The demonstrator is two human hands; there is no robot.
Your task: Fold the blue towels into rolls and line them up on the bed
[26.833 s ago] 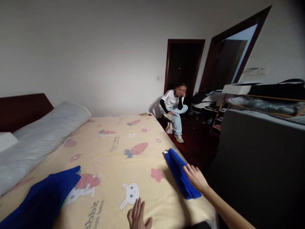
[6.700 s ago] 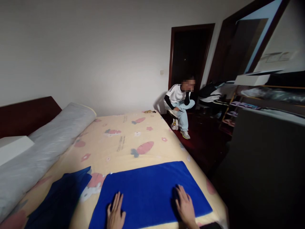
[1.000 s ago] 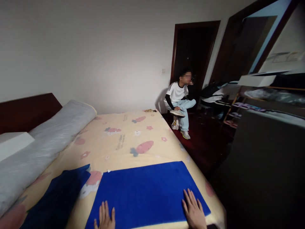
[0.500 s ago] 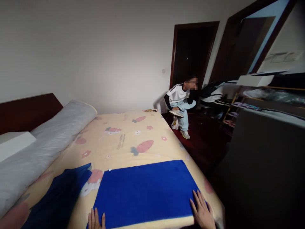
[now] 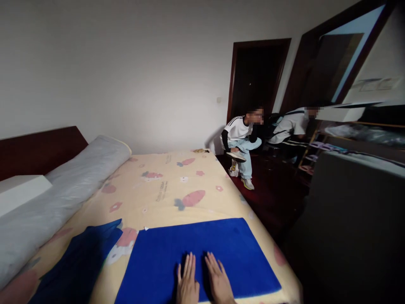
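Observation:
A bright blue cloth [image 5: 158, 257] lies flat on the patterned yellow bed sheet [image 5: 164, 169], with a small white tag at its far left corner. My left hand [image 5: 188, 280] is over the middle of the cloth, fingers stretched out and holding nothing. Close to its right, my right hand [image 5: 217, 276] is also stretched out over the cloth, its fingers pointing away from me. To the left, a second, darker blue cloth [image 5: 79, 261] lies loosely spread and uneven on the bed.
A grey rolled mattress or quilt [image 5: 76, 181] and a white box [image 5: 23, 192] lie by the dark headboard [image 5: 41, 145]. One person [image 5: 237, 131] sits beyond the bed; another [image 5: 289, 126] bends near a shoe rack [image 5: 311, 156]. A dark cabinet [image 5: 354, 228] stands right.
Both hands have moved inward from the cloth's left and right near edges to its middle, side by side. The second person's head and back have come into clearer view.

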